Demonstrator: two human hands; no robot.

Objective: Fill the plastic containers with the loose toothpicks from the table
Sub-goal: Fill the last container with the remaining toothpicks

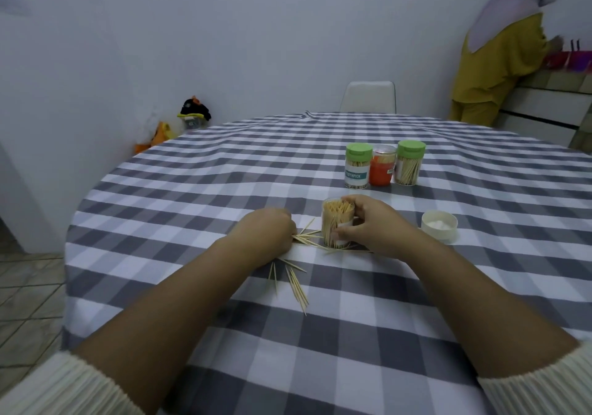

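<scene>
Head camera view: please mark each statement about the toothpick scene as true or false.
1. The right hand grips the open container. True.
2. The open container is empty. False: it is packed with toothpicks.
3. Loose toothpicks lie on the tablecloth. True.
4. The two green-lidded containers have their lids off. False: both are capped.
5. The white lid lies to the left of the left hand. False: it lies beyond the right hand.
</scene>
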